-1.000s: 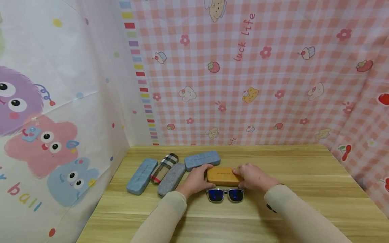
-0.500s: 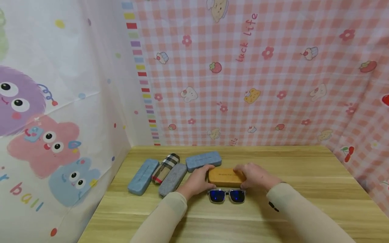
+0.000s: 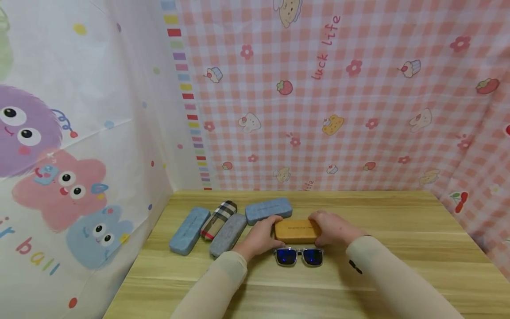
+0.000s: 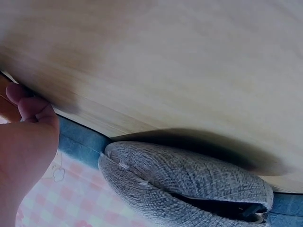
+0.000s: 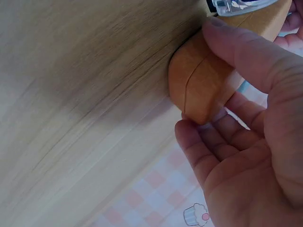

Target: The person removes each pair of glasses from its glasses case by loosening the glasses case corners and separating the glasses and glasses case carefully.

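An orange glasses case (image 3: 298, 231), lid closed, lies between my hands in the head view. My left hand (image 3: 260, 238) holds its left end, thumb at the near side and fingers at the far side. At the other end my right hand (image 3: 335, 229) grips it; in the right wrist view the thumb (image 5: 236, 47) lies along one side and the fingers curl around the other. Just in front of the case rest clear-framed sunglasses (image 3: 299, 257) with dark blue lenses. Only part of the left hand (image 4: 33, 137) shows in the left wrist view.
Left of my hands lie a grey fabric case (image 3: 228, 235), a plaid case (image 3: 219, 220) and a blue case (image 3: 189, 231). Another blue case (image 3: 268, 210) sits behind the left hand. A pink checked cloth (image 3: 318, 110) hangs behind the wooden table (image 3: 390, 283).
My right fingers have slid from the top of the orange case toward its right far edge. The left hand keeps its place, and the whole head view has shifted slightly.
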{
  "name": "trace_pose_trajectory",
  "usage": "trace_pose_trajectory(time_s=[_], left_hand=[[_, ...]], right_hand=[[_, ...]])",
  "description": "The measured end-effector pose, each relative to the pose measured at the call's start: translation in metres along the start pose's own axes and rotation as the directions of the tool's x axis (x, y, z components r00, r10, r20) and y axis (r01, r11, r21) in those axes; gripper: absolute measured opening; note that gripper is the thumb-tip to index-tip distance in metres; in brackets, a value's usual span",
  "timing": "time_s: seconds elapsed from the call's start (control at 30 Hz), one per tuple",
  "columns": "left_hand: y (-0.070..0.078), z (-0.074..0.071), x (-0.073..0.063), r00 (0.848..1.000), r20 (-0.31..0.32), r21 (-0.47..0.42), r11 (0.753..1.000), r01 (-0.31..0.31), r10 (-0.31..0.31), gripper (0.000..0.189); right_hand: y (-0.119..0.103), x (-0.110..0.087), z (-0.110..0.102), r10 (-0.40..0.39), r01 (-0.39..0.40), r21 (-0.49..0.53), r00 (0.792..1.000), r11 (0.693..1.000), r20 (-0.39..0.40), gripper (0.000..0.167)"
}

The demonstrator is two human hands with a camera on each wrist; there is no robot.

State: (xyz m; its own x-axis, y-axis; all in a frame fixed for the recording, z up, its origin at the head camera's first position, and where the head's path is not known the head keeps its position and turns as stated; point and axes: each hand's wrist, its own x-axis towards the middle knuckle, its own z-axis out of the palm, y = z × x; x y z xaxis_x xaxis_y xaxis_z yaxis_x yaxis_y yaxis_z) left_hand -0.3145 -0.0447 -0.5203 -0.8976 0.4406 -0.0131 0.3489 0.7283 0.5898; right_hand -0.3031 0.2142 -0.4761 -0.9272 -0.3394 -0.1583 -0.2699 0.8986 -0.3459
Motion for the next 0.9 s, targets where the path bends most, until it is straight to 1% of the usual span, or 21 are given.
trace_pose_trajectory(time_s=[0.07,0.17,0.2,0.23,0.3,0.4,0.43,0.57,0.73,0.83,0.9], left_hand=[[0.002,-0.001,0.000,1.000,-0.003,0.002,1.000,-0.008,0.008,0.081],[0.004,-0.004,0.000,1.000,-0.011,0.009,1.000,-0.028,0.028,0.081],[-0.004,0.000,0.005,0.998,-0.024,0.022,0.998,-0.054,0.054,0.082],[-0.004,-0.002,0.005,0.998,-0.027,0.027,0.998,-0.060,0.061,0.082],[-0.003,-0.004,0.004,0.997,-0.032,0.025,0.997,-0.071,0.071,0.083],[-0.002,-0.007,0.001,0.997,-0.038,-0.004,0.998,-0.066,0.066,0.081],[0.006,-0.013,-0.006,0.998,-0.031,-0.024,0.999,-0.046,0.046,0.079],[0.005,-0.018,-0.016,0.998,-0.039,-0.046,0.998,-0.052,0.050,0.072],[0.003,-0.025,-0.033,0.995,-0.039,-0.035,0.995,-0.091,0.090,0.065],[0.001,-0.030,-0.045,0.994,-0.035,-0.056,0.993,-0.102,0.100,0.062],[-0.001,-0.033,-0.053,0.994,-0.027,-0.075,0.992,-0.104,0.102,0.060]], right_hand=[[0.002,0.001,-0.001,-0.004,0.005,0.011,1.000,1.000,-0.006,0.075],[0.004,0.001,-0.003,-0.029,0.029,-0.004,0.999,1.000,-0.017,0.075],[0.004,0.001,-0.004,-0.039,0.039,-0.010,0.999,0.999,-0.022,0.075],[0.004,0.000,-0.005,-0.051,0.051,-0.020,0.998,0.999,-0.030,0.075],[0.006,-0.002,-0.007,-0.069,0.068,-0.032,0.997,0.997,-0.047,0.075],[0.013,-0.009,-0.014,-0.088,0.084,-0.051,0.993,0.995,-0.084,0.074],[0.016,-0.012,-0.017,-0.095,0.090,-0.060,0.991,0.994,-0.096,0.073],[0.038,-0.023,-0.032,-0.100,0.090,-0.077,0.986,0.993,-0.136,0.075],[0.074,-0.029,-0.049,-0.016,0.003,-0.076,0.985,0.997,-0.172,0.076],[0.091,-0.030,-0.056,0.042,-0.053,-0.058,0.984,0.997,-0.172,0.077],[0.099,-0.030,-0.058,0.060,-0.070,-0.052,0.984,0.996,-0.168,0.078]])
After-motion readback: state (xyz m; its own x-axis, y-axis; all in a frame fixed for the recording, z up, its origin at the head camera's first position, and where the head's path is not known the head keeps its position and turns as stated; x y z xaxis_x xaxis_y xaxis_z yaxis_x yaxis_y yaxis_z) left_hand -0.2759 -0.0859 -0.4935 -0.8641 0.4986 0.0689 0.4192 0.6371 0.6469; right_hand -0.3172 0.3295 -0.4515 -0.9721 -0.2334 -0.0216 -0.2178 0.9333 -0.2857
